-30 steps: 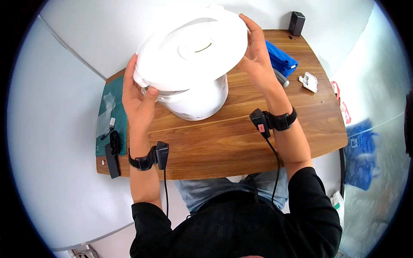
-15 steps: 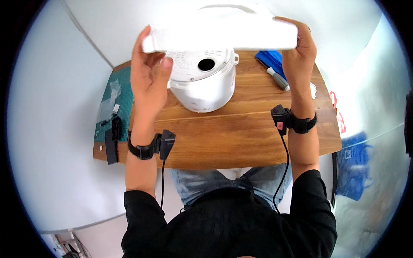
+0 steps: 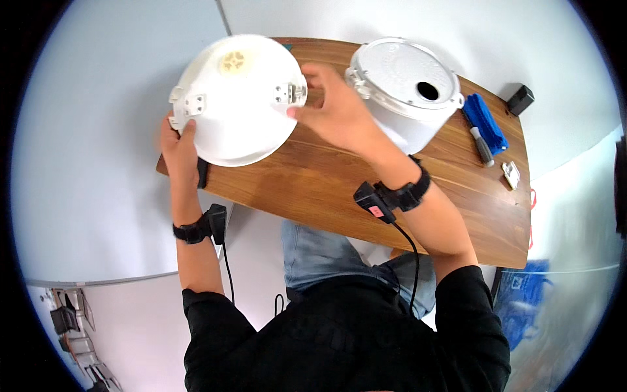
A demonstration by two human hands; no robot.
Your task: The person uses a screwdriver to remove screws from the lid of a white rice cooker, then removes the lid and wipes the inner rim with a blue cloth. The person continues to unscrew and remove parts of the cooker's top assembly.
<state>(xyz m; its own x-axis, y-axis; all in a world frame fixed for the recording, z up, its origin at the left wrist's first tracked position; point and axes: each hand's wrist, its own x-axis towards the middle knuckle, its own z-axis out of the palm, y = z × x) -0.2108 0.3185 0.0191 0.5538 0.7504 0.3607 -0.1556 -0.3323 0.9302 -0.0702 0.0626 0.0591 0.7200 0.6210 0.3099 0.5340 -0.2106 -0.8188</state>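
A round white lid (image 3: 241, 130), probably plastic, is held up over the left end of the table, tilted toward me. Two screwed-on brackets and a small slotted vent show on its face. My left hand (image 3: 179, 150) grips its left rim beside one bracket, thumb on the front. My right hand (image 3: 336, 108), slightly blurred, holds the right rim near the other bracket, thumb in front and some fingers behind. Right of the lid stands a white cooker body (image 3: 411, 124), with a metallic top (image 3: 398, 68) that has a dark round hole.
On the right of the wooden table (image 3: 313, 189) lie a blue cloth or pouch (image 3: 484, 124), a grey-handled screwdriver (image 3: 482, 147) and a small white part (image 3: 511, 174). A black block (image 3: 520, 100) sits at the far right corner. A blue bag (image 3: 526, 300) is below the table's right side.
The lid has moved left, away from above the cooker body, and turned from edge-on to show its face. My view has shifted, so the cooker body appears farther right.
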